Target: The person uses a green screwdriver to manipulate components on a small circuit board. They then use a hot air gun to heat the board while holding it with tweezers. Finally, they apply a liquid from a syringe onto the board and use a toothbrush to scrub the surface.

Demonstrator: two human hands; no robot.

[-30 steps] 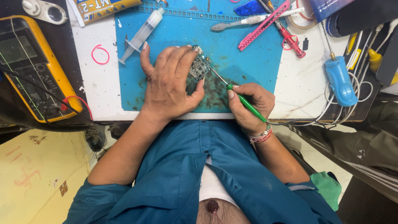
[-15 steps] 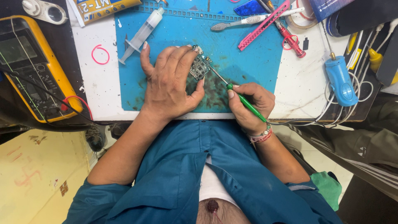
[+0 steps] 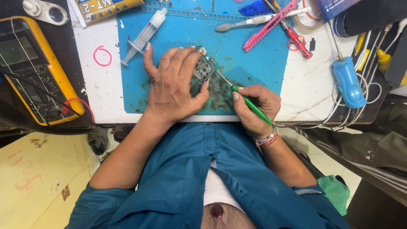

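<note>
Presently, a small circuit board [image 3: 205, 68] is seen lying on a blue work mat [image 3: 178, 38], pinned under the fingertips of the left hand [image 3: 174, 82], which is spread flat over the board's left part; the fingers are pressed down on it rather than curled about it. The right hand [image 3: 256, 108] is closed around a green-handled tool [image 3: 250, 104], held like a pen, and the thin metal tip [image 3: 222, 77] is laid against the board's lower right edge. Whether the tip touches a component or only the board's rim cannot be told at this size.

As to progress, the work is judged to be under way and not finished: the board is still held and the tool still applied. Dark smears are noted on the mat just below the board. No loose parts or removed screws can be made out beside it, so what has been completed cannot be stated.

Around the work, a clear syringe [image 3: 146, 34] is noted on the mat's upper left, a toothbrush [image 3: 246, 23] and a pink cutter [image 3: 269, 26] at upper right, a yellow multimeter [image 3: 32, 70] at far left, and a blue tool body [image 3: 348, 82] at right. None of these is being touched.
</note>
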